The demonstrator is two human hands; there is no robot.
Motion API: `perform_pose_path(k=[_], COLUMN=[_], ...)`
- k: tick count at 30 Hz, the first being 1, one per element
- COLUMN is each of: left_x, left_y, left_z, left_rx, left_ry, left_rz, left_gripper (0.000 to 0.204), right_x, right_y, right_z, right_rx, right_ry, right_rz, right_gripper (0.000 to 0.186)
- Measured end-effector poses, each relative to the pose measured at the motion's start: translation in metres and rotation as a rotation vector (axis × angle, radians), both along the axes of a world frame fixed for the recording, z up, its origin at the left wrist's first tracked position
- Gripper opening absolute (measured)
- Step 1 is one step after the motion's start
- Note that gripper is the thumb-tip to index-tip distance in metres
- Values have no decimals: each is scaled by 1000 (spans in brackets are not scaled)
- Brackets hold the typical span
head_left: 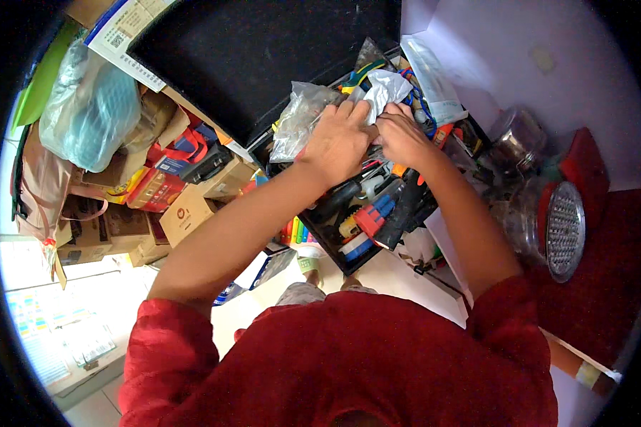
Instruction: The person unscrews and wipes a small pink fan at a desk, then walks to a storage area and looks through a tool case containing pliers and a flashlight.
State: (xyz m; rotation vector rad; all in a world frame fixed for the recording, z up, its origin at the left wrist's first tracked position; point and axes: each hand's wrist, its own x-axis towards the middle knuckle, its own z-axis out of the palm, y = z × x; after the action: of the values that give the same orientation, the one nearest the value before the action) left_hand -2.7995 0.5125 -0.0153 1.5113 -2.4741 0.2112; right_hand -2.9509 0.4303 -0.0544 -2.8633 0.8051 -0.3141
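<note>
Both hands are together over the far part of an open black tool case [327, 250] full of loose tools. My left hand [337, 140] has its fingers curled beside a clear plastic bag [300, 117]; what is in them is hidden. My right hand [400, 136] is closed at the lower edge of a crumpled white wrapper [387, 88], its thumb side close to the left fingers. Beyond them is a tool with green and yellow handles [363, 75]. Nearer me, a red and blue plastic piece [375, 215] and a blue and white roll [356, 246] are in the case.
The case's black lid [263, 64] stands raised at the back. On the left are cardboard boxes [185, 213], a red box [162, 191] and a bagged light-blue item [107, 107]. At right, a round perforated metal piece [565, 231] and clear containers [518, 139] stand near a pale wall.
</note>
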Motion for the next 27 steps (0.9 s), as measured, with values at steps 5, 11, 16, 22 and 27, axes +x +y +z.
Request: perform_pose_path(k=[5,11,16,22,27], left_x=[-3,12,17,2,5], left_y=[-16,-26,-18,-20,-32], left_z=[-7,-12,-10,-11,-6], left_rx=[-98,-197,-95,41,67], left_ry=[-95,-185,-132,-62,-184], left_rz=[-5,-241,-192,-25,-93], left_gripper=[15,15,15,21,17], right_x=[-5,-3,-3,-8,1], right_y=[-5,1,5,-1,-3], right_z=[-5,3,10,6,14], right_rx=[25,-7,-36,-68,-53], right_ry=[-54,-45,153,64,235], right_rz=[-36,-74,-166,-71,-131], right_gripper=[12,11,13,10,11])
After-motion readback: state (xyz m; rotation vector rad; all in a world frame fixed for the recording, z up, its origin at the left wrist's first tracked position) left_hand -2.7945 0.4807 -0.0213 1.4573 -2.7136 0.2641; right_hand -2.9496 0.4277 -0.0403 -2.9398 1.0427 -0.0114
